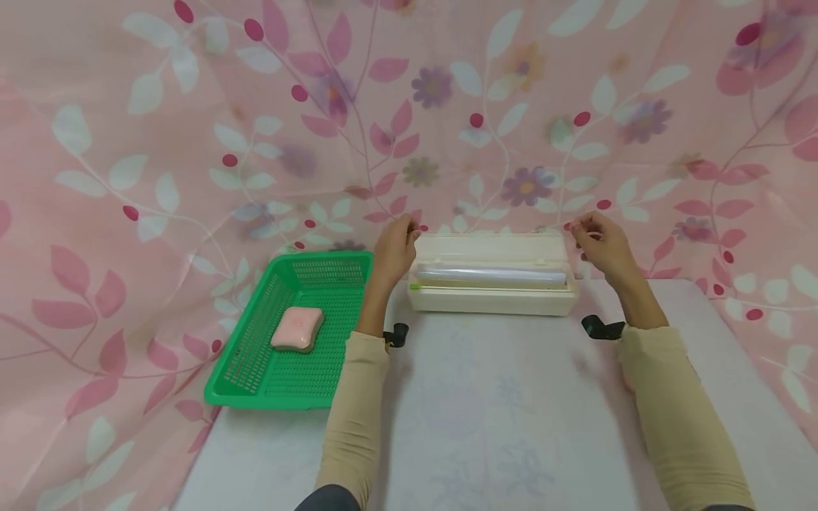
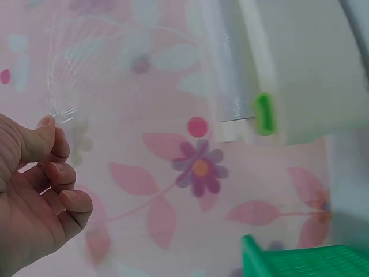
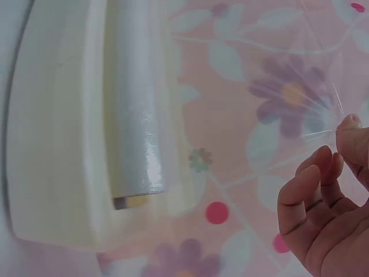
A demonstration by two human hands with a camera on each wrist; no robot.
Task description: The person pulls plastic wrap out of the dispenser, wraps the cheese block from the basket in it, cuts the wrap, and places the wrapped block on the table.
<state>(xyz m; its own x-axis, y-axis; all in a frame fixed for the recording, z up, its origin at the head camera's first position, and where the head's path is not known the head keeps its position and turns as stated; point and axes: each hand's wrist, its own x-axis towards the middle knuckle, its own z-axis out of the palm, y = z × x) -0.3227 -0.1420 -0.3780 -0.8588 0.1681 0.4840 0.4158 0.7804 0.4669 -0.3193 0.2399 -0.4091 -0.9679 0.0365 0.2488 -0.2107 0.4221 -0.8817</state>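
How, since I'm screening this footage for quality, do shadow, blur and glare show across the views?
Head view: soft shadows lie on the white-covered tabletop beside the beige fabric sleeves; left wrist view: the bright green plastic tab looks blurred, while the thin transparent plastic film glints by the fingers; right wrist view: bright glare sits near the lower end of the shiny silvery-white plastic-wrap roll.

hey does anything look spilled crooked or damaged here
Nothing stands out. The film roll lies in its open box, and the pink bar sits in the green basket. The clear film puckers where the left hand and right hand pinch it, which looks normal.
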